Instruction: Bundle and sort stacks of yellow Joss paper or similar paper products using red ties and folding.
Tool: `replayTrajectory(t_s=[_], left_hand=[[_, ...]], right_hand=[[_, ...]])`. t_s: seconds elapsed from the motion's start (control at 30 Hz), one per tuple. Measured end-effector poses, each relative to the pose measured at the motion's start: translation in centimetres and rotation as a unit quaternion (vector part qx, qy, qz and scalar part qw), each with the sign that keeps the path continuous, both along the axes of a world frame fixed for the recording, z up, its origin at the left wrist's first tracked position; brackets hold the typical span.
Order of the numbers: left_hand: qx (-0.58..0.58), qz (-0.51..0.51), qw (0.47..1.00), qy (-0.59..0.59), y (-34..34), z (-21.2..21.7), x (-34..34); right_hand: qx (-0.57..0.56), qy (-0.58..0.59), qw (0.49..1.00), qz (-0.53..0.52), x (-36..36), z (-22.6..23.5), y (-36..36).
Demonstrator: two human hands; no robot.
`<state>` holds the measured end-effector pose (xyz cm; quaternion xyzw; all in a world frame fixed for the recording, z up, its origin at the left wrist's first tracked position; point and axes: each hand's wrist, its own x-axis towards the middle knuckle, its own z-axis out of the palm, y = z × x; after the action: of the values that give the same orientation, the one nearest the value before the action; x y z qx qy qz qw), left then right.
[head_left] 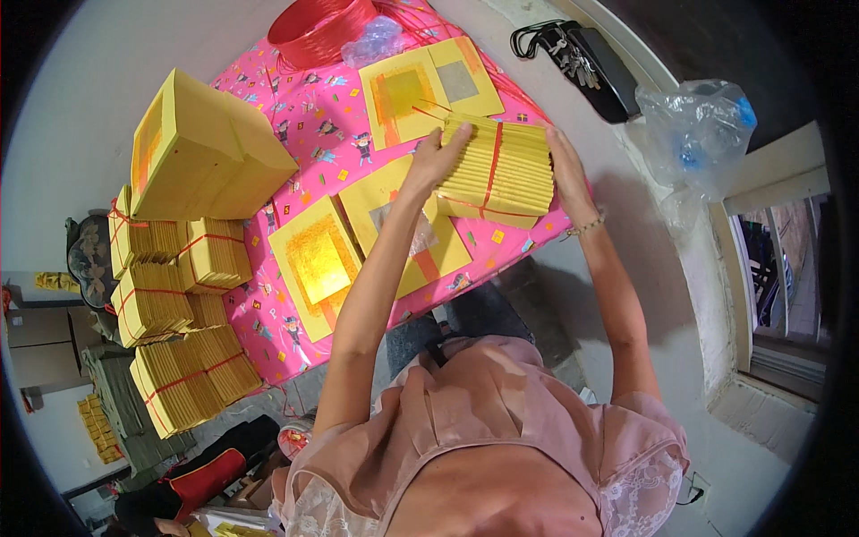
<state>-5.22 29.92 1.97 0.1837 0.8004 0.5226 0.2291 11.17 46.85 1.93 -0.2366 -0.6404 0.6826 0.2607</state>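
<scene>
A thick bundle of folded yellow paper (514,170) stands near the table's right front edge, with red string crossed around it. My left hand (435,163) grips its left side, thumb and fingers near the top corner. My right hand (573,177) presses against its right side, fingers along the edge, so the bundle sits between both palms. A loose string end sticks up near my left fingers. Under and beside the bundle lie flat yellow sheets (353,201) with a grey patch, and another with a gold square (322,273) is left of my forearm.
Tied yellow bundles (183,380) and a tall untied stack (210,152) stand along the left of the pink patterned tablecloth (309,116). Behind are more sheets (403,98) and a red string coil (318,31). Keys (577,63) and a clear plastic bag (698,134) lie on the right ledge.
</scene>
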Motion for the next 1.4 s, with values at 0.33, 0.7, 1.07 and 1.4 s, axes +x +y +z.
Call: replayTrajectory(t_s=[0.33, 0.7, 1.07, 1.4], left_hand=[[0.049, -0.117, 0.989, -0.073, -0.2, 2.4, 0.2], [0.035, -0.076, 0.984, -0.158, 1.1, 2.4, -0.6], [0.071, -0.068, 0.980, -0.176, 0.7, 4.0, 0.4], [0.113, -0.064, 0.946, -0.296, -0.3, 3.0, -0.6]], right_hand=[[0.013, -0.059, 0.997, 0.055, 0.5, 2.9, -1.7], [0.227, -0.071, 0.968, 0.082, -1.5, 2.6, 1.1], [0.122, -0.091, 0.983, 0.105, -1.6, 2.4, 1.3], [0.128, -0.043, 0.987, 0.083, -1.1, 2.0, 1.0]])
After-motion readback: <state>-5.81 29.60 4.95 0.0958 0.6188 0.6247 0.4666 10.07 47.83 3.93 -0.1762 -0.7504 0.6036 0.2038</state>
